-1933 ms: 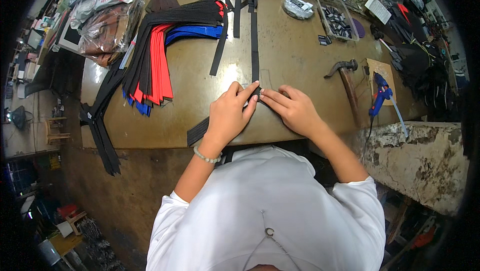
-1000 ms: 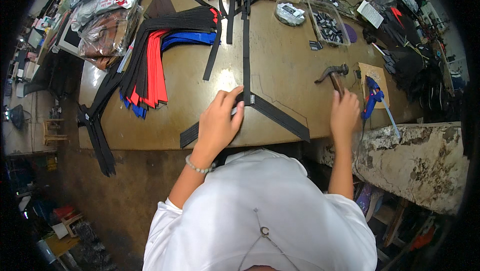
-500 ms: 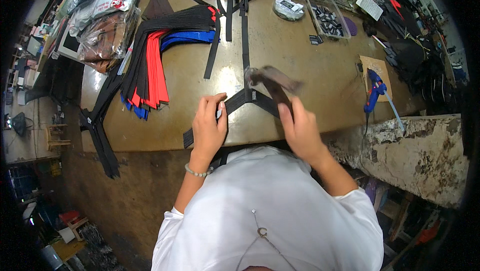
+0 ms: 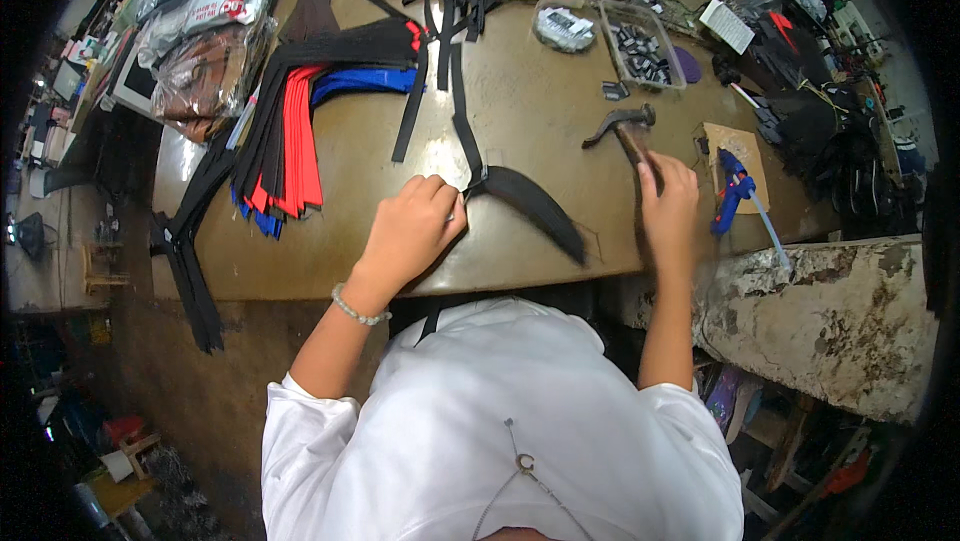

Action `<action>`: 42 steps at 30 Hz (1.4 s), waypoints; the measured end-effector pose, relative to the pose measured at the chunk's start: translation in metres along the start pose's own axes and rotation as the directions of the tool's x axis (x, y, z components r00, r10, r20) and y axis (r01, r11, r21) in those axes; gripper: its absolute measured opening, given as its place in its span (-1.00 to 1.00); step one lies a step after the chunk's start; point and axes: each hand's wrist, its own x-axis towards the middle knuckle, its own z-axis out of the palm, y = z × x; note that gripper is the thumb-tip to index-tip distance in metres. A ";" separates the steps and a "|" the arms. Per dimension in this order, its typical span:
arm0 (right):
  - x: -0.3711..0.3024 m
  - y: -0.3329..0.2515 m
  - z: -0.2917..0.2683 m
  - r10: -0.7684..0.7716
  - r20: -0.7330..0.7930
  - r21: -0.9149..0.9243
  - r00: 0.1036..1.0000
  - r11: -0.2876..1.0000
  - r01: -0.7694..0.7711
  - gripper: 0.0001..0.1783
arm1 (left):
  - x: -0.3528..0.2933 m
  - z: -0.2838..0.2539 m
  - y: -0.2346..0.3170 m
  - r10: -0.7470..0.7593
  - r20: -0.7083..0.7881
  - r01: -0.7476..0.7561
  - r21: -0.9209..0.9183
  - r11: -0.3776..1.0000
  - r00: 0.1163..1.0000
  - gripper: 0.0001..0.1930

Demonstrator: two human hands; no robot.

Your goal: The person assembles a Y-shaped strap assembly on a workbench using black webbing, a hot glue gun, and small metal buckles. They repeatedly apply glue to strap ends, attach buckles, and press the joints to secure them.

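My left hand (image 4: pixel 408 231) is closed on the end of a black webbing strap (image 4: pixel 535 206), just over the table near its front edge. From the grip, one wide piece of the strap curves to the right, and a narrower piece runs up and away from me. A small dark fitting sits where the pieces meet, partly hidden by my fingers. Off to the right, my right hand (image 4: pixel 668 199) is wrapped around the handle of a hammer (image 4: pixel 628 129). Its metal head points away from me, over the table, apart from the strap.
Black, red and blue strap bundles (image 4: pixel 300 131) lie to the left, beside a plastic-wrapped package (image 4: pixel 205 76). Farther back stand a clear box of small metal clips (image 4: pixel 640 53) and a round tub (image 4: pixel 563 27). A blue glue gun (image 4: pixel 735 186) rests on cardboard at right.
The hammer has moved right and away from the strap in my right hand. My left hand has shifted and now grips the strap's joint, with the wide piece swung to the right.
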 end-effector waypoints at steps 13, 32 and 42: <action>0.005 -0.114 0.082 -0.388 0.614 0.728 0.687 0.616 -0.302 -0.64 | -0.006 0.009 0.050 -0.341 -0.177 0.196 -0.546 0.815 0.923 -0.85; 0.006 -0.108 0.037 -0.454 0.140 0.784 0.880 0.594 0.182 -0.39 | 0.010 0.033 0.030 -0.414 -0.118 0.337 -0.405 0.850 0.902 -0.88; -0.019 -0.121 0.071 -0.210 0.259 0.660 0.943 0.751 -0.014 -0.81 | 0.010 0.046 0.028 -0.307 -0.201 0.224 -0.352 0.909 0.930 -0.79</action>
